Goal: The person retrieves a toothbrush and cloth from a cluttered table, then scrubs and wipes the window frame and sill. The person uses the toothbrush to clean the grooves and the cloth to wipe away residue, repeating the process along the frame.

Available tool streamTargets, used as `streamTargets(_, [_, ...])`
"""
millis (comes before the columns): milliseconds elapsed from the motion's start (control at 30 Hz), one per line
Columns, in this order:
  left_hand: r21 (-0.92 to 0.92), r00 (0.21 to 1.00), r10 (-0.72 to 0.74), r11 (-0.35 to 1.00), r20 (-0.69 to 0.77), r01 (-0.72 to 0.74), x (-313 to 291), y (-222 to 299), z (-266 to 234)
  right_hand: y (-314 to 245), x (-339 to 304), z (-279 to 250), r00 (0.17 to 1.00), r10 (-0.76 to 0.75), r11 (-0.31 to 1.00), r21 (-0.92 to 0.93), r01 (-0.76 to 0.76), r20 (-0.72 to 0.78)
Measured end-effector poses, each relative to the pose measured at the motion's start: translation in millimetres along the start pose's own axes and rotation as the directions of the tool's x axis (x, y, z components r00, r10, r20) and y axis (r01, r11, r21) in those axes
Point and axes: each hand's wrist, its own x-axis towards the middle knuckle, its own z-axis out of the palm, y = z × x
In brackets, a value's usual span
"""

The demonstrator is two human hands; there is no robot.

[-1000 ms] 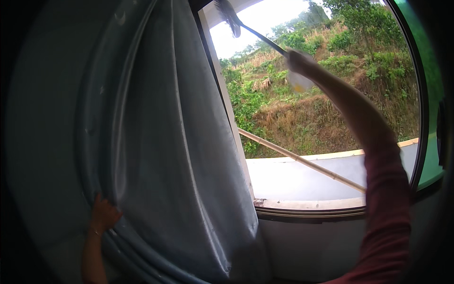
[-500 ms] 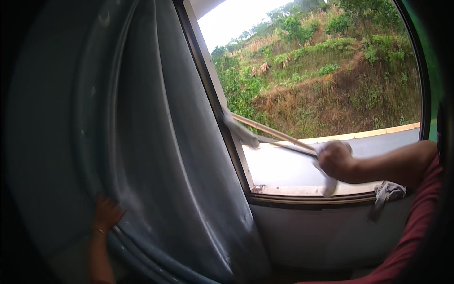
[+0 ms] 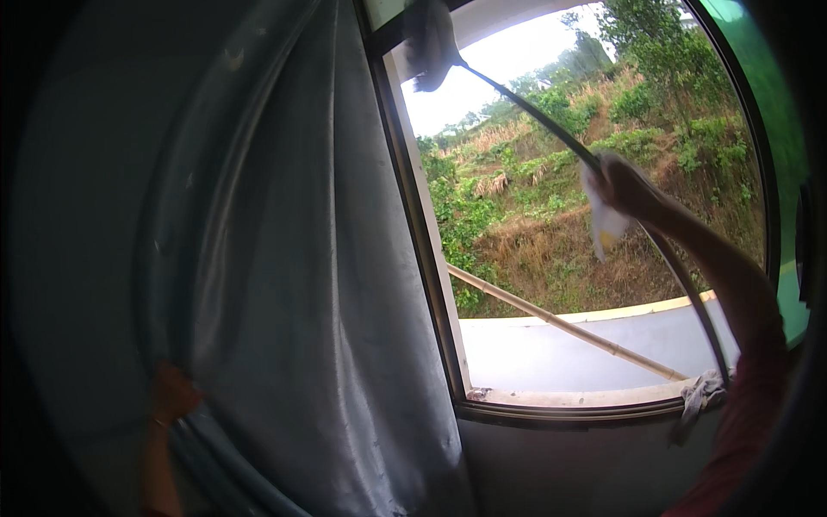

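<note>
At the lower left, my left hand [image 3: 175, 392] is closed on the edge of a grey-blue curtain [image 3: 276, 284], which hangs in long folds beside the window. My right hand [image 3: 622, 185] is raised in front of the open window and grips a long dark duster handle [image 3: 543, 121]. Its grey, cloth-like duster head [image 3: 432, 47], blurred by motion, is against the upper left corner of the window frame [image 3: 405, 189]. A white cloth [image 3: 600, 215] hangs from my right hand; how it is held is hidden. The lower end of the handle curves down past my forearm.
A crumpled grey rag [image 3: 705, 394] lies on the right end of the window sill [image 3: 568, 401]. Outside, a bamboo pole [image 3: 560, 323] slants across the opening before a low white wall [image 3: 551, 353]. Green-tinted glass [image 3: 767, 129] stands at the right.
My right hand has risen, and the duster head has gone from the middle of the frame's left side up to its top corner. The view has tilted upward. My left hand still grips the curtain.
</note>
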Motion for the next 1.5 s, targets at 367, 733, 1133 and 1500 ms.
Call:
streamTargets(367, [0.076, 1.0, -0.002, 0.997, -0.006, 0.003, -5, -33, -24, -98, 235, 52, 0.986, -0.102, 0.991, -0.102, 0.089, -0.132])
streamTargets(733, [0.139, 0.999, 0.041, 0.99, -0.004, -0.04, -21, -60, -80, -48, -114, 77, 0.958, 0.077, 0.982, 0.143, -0.121, 0.278])
streamTargets(1133, [0.172, 0.994, -0.097, 0.981, 0.044, 0.088, -54, -100, -81, -52, 114, 54, 0.996, 0.046, 0.971, 0.237, -0.026, -0.08])
streamTargets(1500, [0.184, 0.985, -0.074, 0.982, 0.156, 0.044, -45, -69, -116, -29, 64, 145, 0.993, -0.118, 0.959, 0.26, 0.11, 0.014])
